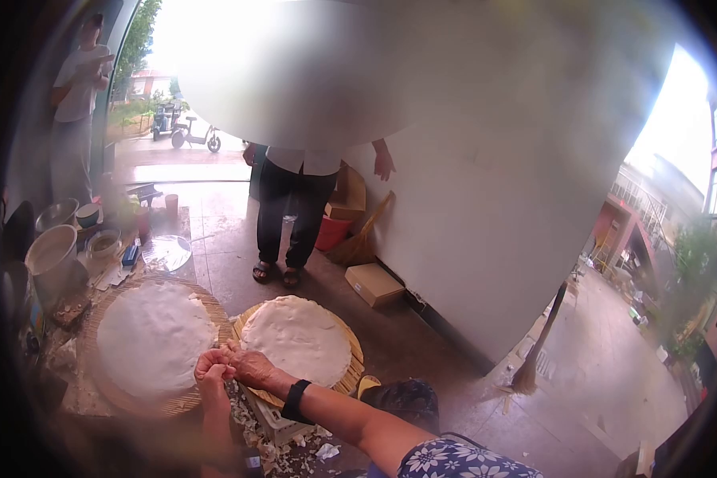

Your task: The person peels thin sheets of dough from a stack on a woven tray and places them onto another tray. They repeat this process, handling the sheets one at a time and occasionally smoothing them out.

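Two round boards carry white, dough-like sheets: a larger sheet (pixel 153 334) at the left and a smaller one (pixel 299 338) at the right. My left hand (pixel 213 368) is closed, with its fingers pinched together over the gap between the boards. Touching it from the right, my right hand (pixel 251 366) has its fingers bent toward the left fingertips, beside the smaller sheet's lower left edge. What either hand holds is too small to make out. A dark band circles my right wrist.
A person (pixel 299 199) stands beyond the boards; another person (pixel 80 103) is at the far left. A cardboard box (pixel 374 284) and a broom (pixel 362 239) lie near the white wall. Bowls and a bucket (pixel 52 248) crowd the left. Pale scraps litter the floor below.
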